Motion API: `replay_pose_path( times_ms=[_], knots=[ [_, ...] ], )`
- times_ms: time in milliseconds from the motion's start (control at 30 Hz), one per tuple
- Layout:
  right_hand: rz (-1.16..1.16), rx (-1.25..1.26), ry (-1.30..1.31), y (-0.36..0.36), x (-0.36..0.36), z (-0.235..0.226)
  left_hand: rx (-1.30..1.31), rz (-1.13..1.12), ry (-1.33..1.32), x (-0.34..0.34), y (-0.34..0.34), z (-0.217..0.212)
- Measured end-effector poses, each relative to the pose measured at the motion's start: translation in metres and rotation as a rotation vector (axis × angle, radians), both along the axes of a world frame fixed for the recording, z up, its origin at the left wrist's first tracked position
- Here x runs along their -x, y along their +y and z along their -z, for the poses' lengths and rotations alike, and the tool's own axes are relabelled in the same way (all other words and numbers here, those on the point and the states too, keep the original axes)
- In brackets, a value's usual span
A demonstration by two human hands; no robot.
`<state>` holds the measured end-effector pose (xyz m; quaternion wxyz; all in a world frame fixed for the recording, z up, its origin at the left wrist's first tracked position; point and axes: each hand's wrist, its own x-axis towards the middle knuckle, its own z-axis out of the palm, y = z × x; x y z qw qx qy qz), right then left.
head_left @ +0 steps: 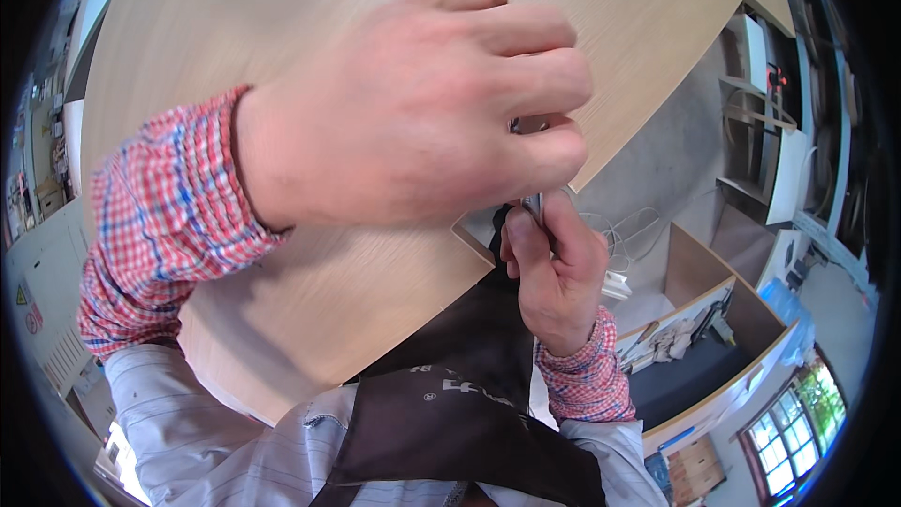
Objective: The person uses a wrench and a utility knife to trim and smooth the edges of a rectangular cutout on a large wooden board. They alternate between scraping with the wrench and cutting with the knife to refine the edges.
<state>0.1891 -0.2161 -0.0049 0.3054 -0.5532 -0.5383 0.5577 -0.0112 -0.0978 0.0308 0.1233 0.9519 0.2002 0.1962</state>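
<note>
My left hand [450, 103] stretches over the wooden panel with its fingers curled downward. Between two of those fingers a bit of dark, shiny metal shows, and the palm side is hidden. Just below it, my right hand [561, 268] pinches a slim metal piece [533, 206] between thumb and fingers. That piece runs up under my left hand, so its full shape and kind are hidden. Both hands are at the notched edge of the pale wood-grain panel [657, 28], close to each other. Whether both grip the same piece cannot be seen.
To the right stands an open wooden box [751, 305] with tools and a crumpled cloth inside. A white cable [638, 230] lies near it. Shelving [751, 113] lines the far right side. A black apron [450, 338] hangs against the panel's near edge.
</note>
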Motion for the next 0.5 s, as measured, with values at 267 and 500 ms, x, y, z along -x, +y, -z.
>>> replay_pose_path(
  times_ms=[267, 500],
  knots=[
    [0.063, 0.024, -0.020, -0.009, -0.017, -0.003, -0.039, 0.097, -0.003, -0.004, 0.020, -0.015],
    [0.172, -0.454, -0.424, -0.011, 0.003, 0.006, -0.075, 0.185, 0.224, 0.012, 0.027, -0.024]
  ],
)
